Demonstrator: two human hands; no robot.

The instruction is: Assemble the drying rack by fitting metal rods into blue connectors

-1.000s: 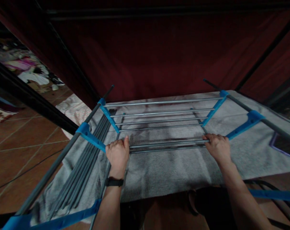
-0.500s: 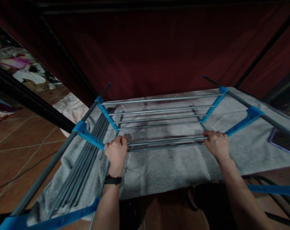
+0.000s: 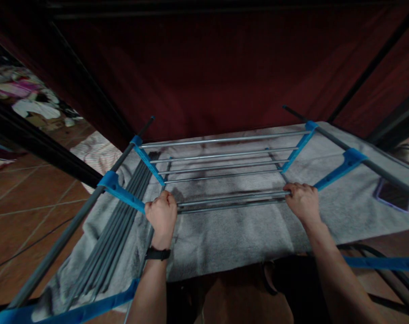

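Observation:
A partly assembled rack of grey metal tubes and blue plastic brackets stands on a grey blanket (image 3: 224,243). My left hand (image 3: 162,213), with a black band at the wrist, is closed around the left end of a metal rod (image 3: 231,198), beside a blue bracket (image 3: 123,193). Around the rod's right end my right hand (image 3: 302,202) is closed too, next to another blue bracket (image 3: 339,168). A second thin rod runs just below, almost parallel. Several thin crossbars (image 3: 221,156) span the far brackets (image 3: 147,159). My fingers hide the rod ends.
Several loose grey tubes (image 3: 115,238) lie in a bundle on the blanket at left. A phone (image 3: 392,195) rests on the right. Behind the rack rises a dark red panel (image 3: 224,72). Clothes (image 3: 32,99) are heaped on the tiled floor at far left.
The whole view has shifted slightly, so everything appears a little further left. Both hands keep their hold on the rod, and the rack looks the same.

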